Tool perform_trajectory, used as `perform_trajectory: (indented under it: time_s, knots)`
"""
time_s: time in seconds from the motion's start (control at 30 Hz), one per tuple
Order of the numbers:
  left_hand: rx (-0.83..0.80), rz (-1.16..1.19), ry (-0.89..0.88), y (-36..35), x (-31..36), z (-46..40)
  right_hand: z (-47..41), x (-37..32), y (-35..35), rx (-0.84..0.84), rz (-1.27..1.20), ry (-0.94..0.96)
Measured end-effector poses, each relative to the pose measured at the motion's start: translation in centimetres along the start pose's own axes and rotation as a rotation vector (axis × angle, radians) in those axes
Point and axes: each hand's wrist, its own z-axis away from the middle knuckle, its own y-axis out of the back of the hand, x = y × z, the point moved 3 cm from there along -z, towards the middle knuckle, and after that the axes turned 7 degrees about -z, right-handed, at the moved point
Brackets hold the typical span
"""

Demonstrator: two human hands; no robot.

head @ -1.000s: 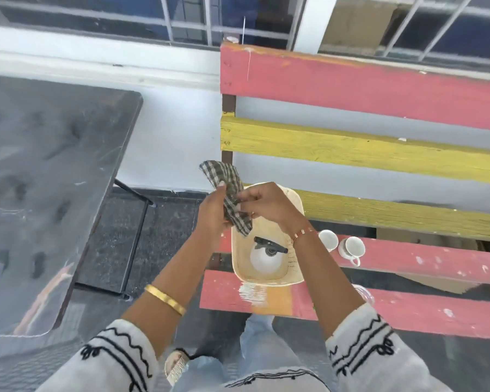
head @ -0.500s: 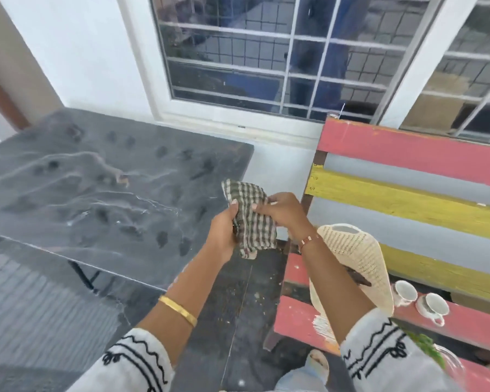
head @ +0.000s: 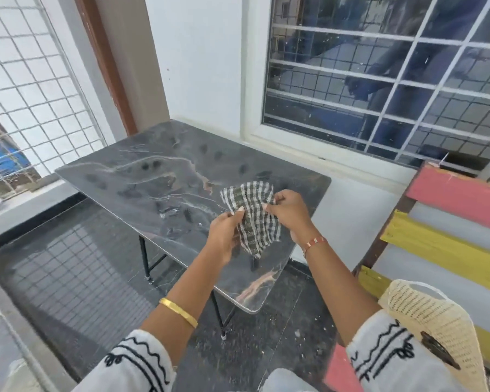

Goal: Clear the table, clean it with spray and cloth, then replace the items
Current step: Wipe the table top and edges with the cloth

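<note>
Checked cloth (head: 249, 216) hangs in the air above the near right part of the dark marble tabletop (head: 153, 176), pinched at its top by left hand (head: 224, 236) and right hand (head: 287, 212), seemingly to spread it for wiping. Off the tabletop's right edge, a cream mesh bag (head: 433, 321) sits on the painted bench (head: 450, 244).

Hidden or cut off, as you see it:
- Cloth (head: 251, 215): its lower left part sits behind your left hand (head: 224, 239); your right hand (head: 287, 212) covers its right edge.
- Basket (head: 436, 329), right of your right forearm: cropped by the bottom edge, contents not readable.
- Bench (head: 447, 241), beyond it: runs off the right edge.
- Table (head: 153, 176): the legs under your hands are mostly hidden by the top.
</note>
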Motion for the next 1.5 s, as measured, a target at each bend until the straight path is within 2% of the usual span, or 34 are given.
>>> perform_trajectory:
  time_s: [0.23, 0.4, 0.5, 0.63, 0.9, 1.0, 1.1, 1.2, 1.33, 1.4, 1.5]
  knots:
    - [0.183, -0.126, 0.036, 2.1, 0.7, -4.8, -4.8, -1.6, -2.2, -0.084, -0.058, 0.044]
    - [0.213, -0.231, -0.043, 1.5, 2.1, -10.3, -9.7, -0.6, -3.3, -0.129, -0.037, 0.015]
    - [0.123, -0.3, -0.111, 0.3, 3.7, -13.3, -12.6, 0.0, -3.1, -0.161, 0.003, -0.01]
    - [-0.012, -0.407, -0.109, -1.0, 5.2, -16.8, -15.4, 0.2, -2.4, -0.178, 0.005, -0.031]
    - [-0.204, -0.52, -0.084, -3.4, 4.2, -21.3, -18.5, 2.4, -0.4, -0.001, 0.053, -0.013]
    - [-0.235, -0.534, -0.082, -4.3, 3.4, -22.2, -18.7, 3.2, 0.3, 0.012, 0.118, -0.027]
    - [-0.268, -0.523, -0.063, -4.9, 3.1, -22.6, -19.0, 4.3, 0.3, -0.057, 0.277, -0.109]
    - [-0.322, -0.518, -0.071, -4.8, 3.2, -22.9, -19.4, 5.5, -0.1, -0.018, 0.398, -0.181]
    - [-0.407, -0.529, -0.025, -3.7, 3.2, -24.4, -19.3, 5.3, -1.0, 0.044, 0.335, -0.216]
    - [-0.471, -0.537, 0.024, -3.0, 3.2, -25.0, -18.9, 4.7, -1.2, 0.008, 0.28, -0.243]
    - [-0.601, -0.469, 0.134, -2.4, 2.8, -25.5, -18.1, 4.4, -1.2, -0.086, 0.258, -0.409]
